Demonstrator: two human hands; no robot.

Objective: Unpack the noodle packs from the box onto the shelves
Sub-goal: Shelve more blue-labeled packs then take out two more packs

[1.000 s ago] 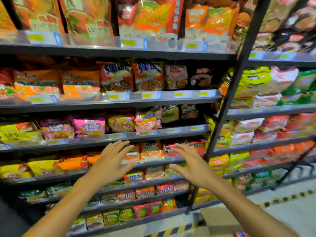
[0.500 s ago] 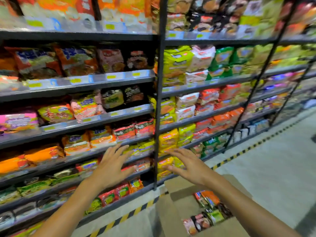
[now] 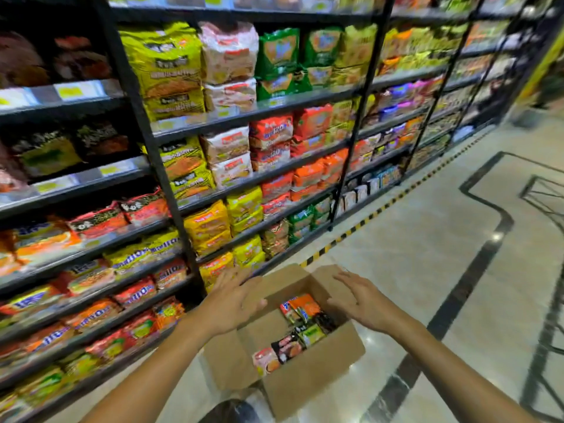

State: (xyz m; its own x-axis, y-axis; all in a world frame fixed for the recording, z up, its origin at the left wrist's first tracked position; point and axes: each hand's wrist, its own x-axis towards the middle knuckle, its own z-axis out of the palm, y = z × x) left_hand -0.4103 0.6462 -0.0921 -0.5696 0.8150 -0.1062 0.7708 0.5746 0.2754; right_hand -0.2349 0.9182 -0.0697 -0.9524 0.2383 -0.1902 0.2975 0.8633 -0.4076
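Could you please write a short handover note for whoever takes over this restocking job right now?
Left hand: open, holding nothing, above the box's left side.
Right hand: open, holding nothing, above the box's right side.
Cardboard box: on the floor beside the shelves, flaps open, noodle packs inside.
Done: box opened; neither hand holds a pack.
Left: lift the packs out and place them on the shelves.

Shelves (image 3: 268, 108) filling the frame's left and top carry stacked noodle packs (image 3: 171, 68); the floor (image 3: 427, 270) at lower right bears an open box (image 3: 308, 383).
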